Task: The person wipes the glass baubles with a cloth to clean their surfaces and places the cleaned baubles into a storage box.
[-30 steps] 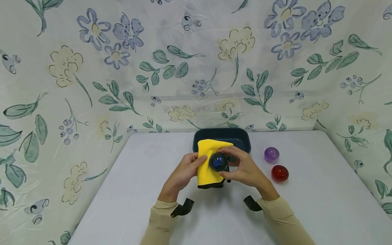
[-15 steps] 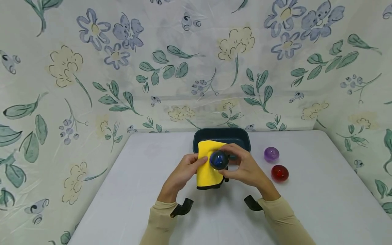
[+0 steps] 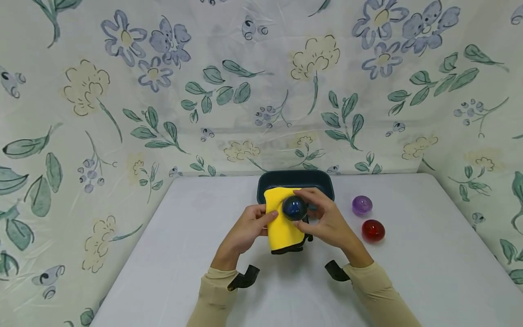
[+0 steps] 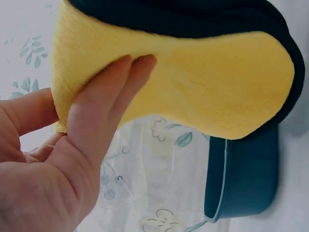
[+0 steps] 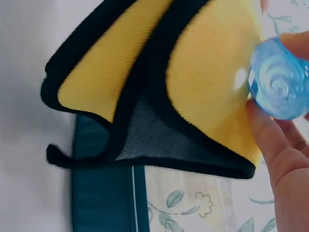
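Note:
My left hand (image 3: 248,228) pinches a folded yellow cloth (image 3: 282,238) with black edging between thumb and fingers, holding it above the table. A shiny blue ball (image 3: 294,208) rests against the front of the cloth. Fingers and thumb of my right hand (image 3: 328,221) grip that ball from the right. In the right wrist view the ball (image 5: 280,79) looks pale blue and see-through, and the cloth's grey inner side shows in its open fold. Over in the left wrist view, the thumb (image 4: 99,99) lies along the yellow face of the cloth.
Behind the cloth a dark teal tub (image 3: 296,180) stands at the table's back edge, partly covered by the cloth and hands. A purple ball (image 3: 362,205) and a red ball (image 3: 373,231) lie on the white table (image 3: 425,254) to the right. Floral sheeting (image 3: 261,91) hangs around.
The blue ball has shifted slightly right and up in my right hand. The cloth's lower end has swung a little to the right. Both hands keep their hold.

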A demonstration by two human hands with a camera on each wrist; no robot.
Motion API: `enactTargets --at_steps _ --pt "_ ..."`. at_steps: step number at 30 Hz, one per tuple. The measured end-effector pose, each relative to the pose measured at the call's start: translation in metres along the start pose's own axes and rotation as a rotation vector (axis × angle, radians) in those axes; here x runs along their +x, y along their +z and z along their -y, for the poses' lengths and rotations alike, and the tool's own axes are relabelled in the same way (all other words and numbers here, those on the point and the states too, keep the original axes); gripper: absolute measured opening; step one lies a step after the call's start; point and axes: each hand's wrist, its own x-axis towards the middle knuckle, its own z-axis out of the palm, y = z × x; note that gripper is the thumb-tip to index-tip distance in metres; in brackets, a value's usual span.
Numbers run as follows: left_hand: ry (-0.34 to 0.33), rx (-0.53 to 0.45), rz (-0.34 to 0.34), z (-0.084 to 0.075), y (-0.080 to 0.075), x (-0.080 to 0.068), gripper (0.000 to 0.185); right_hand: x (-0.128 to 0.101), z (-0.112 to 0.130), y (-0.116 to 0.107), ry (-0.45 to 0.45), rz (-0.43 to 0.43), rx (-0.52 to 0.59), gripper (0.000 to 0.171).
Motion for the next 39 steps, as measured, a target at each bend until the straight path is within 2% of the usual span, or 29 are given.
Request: enactTargets --at_steps 5,12,20,26,33,39 --pt "0.01 -0.04 -0.003 -0.001 0.001 0.0 0.041 0.0 -0.003 -0.005 0.017 -0.027 -0.048 0.063" --pt "0.017 -0.049 -0.06 -0.002 -0.001 -0.001 0.04 0.001 -0.005 -0.012 0.062 0.003 -0.091 0.064" --pt "0.023 -0.045 -0.083 -0.004 -0.002 -0.003 0.041 0.0 -0.006 -0.012 0.124 0.035 -0.132 0.07" --pt "0.025 -0.04 -0.097 -0.004 -0.002 -0.003 0.041 -0.001 -0.007 -0.011 0.125 0.077 -0.174 0.065" --pt "0.024 -0.047 -0.103 -0.003 -0.003 -0.004 0.042 -0.002 -0.005 -0.011 0.116 0.098 -0.294 0.063" --pt "0.017 -0.041 -0.12 -0.005 -0.005 -0.003 0.042 -0.002 -0.002 -0.01 0.118 0.135 -0.28 0.061"
